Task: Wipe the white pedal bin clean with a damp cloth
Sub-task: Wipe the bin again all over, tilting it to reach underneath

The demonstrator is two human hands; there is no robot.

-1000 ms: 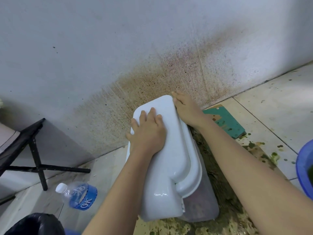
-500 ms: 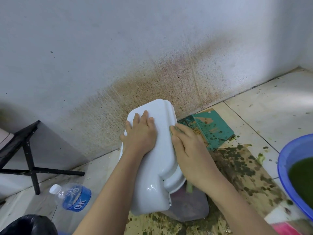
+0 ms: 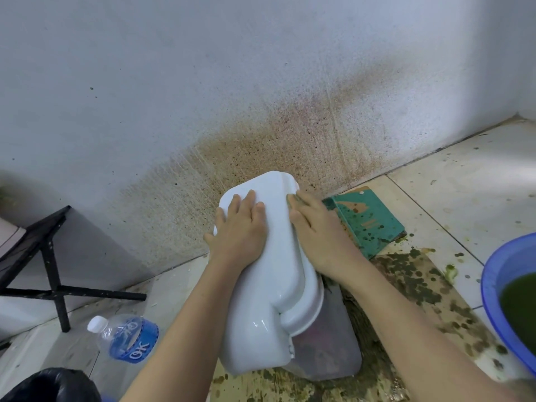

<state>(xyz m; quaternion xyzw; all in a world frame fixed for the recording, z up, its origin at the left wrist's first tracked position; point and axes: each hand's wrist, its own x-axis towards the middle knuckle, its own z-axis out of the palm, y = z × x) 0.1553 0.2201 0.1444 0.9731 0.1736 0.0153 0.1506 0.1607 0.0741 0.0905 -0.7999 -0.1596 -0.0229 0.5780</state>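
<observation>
Head view | white pedal bin on the floor near the stained wall, between a water bottle and a blue basin | left hand flat on the bin's top, fingers straight, holding nothing | right hand presses straight fingers on the top's right edge; cannot tell whether a cloth lies under it

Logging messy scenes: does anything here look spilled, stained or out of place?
Yes. Green-brown splatter covers the cardboard under the white pedal bin and the teal board beside it. The wall behind carries a broad brown spatter stain. A water bottle lies on its side on the floor.
</observation>
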